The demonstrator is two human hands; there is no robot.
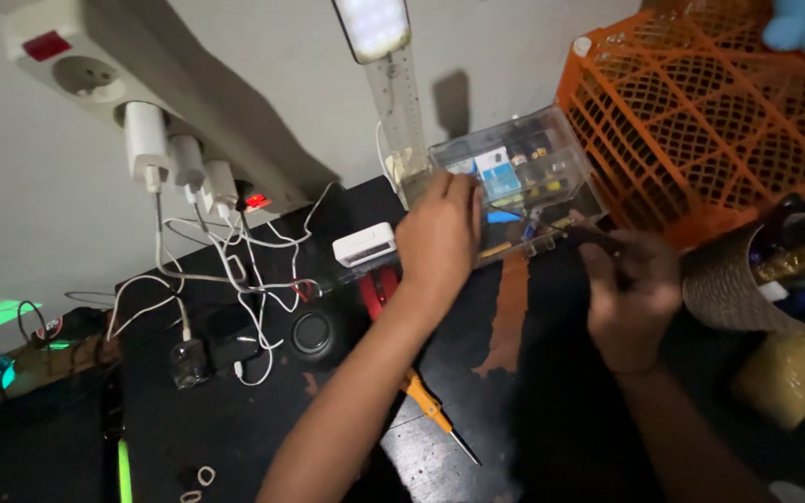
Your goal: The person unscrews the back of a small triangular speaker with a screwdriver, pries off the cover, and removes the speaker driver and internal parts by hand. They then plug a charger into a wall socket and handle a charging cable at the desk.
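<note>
My left hand (440,237) rests on the left end of a clear plastic compartment box (533,168) that holds small coloured parts, fingers curled over its top edge. My right hand (631,289) is at the box's front right corner, fingers closed around a thin dark tool or part (598,237) that points toward the box. What that object is stays unclear in the dim light.
An orange plastic crate (701,121) stands to the right, a woven pot (747,279) below it. A yellow-handled screwdriver (430,405), red-handled pliers (379,289), a small white box (363,244), tangled white cables (235,270) and a power strip with chargers (160,140) sit on the left. A lamp (375,28) hangs above.
</note>
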